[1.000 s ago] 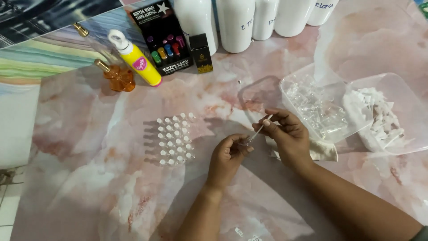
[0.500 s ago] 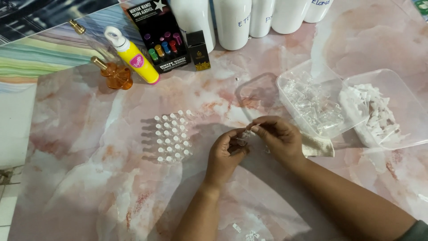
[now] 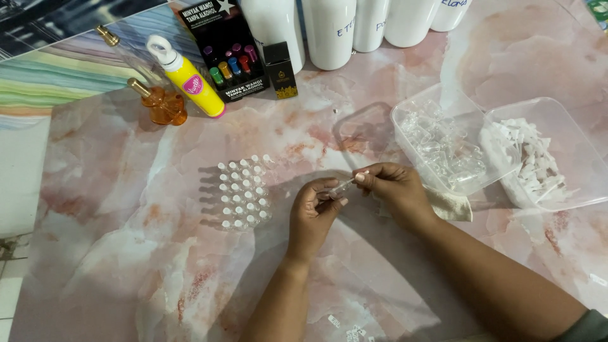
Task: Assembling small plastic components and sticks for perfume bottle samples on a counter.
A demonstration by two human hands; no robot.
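Both hands have drawn closer together since a second ago, and the vial now lies nearly level between them instead of slanting up toward the right hand. Left hand (image 3: 311, 212) pinches the vial (image 3: 341, 187) at its lower end with thumb and fingertips closed on it; right hand (image 3: 394, 188) pinches the white-tipped end, fingers also closed on it. The vial is held just above the marble table (image 3: 126, 266), right of the vial block (image 3: 242, 193).

That block, small clear vials with white caps standing upright in rows, is the landmark. Just past the right hand, further right of the block, lies a beige cloth (image 3: 451, 206). Beyond it, right of the block, a clear tray (image 3: 405, 120) holds empty glass vials, and touching it on the far side is a second tray (image 3: 570, 136) of white bits. Behind the block to the left stand an amber bottle (image 3: 163, 104) and a yellow bottle (image 3: 189, 77); directly behind it, a black box (image 3: 225, 50), a small black carton (image 3: 279, 69), and white bottles (image 3: 332, 31).
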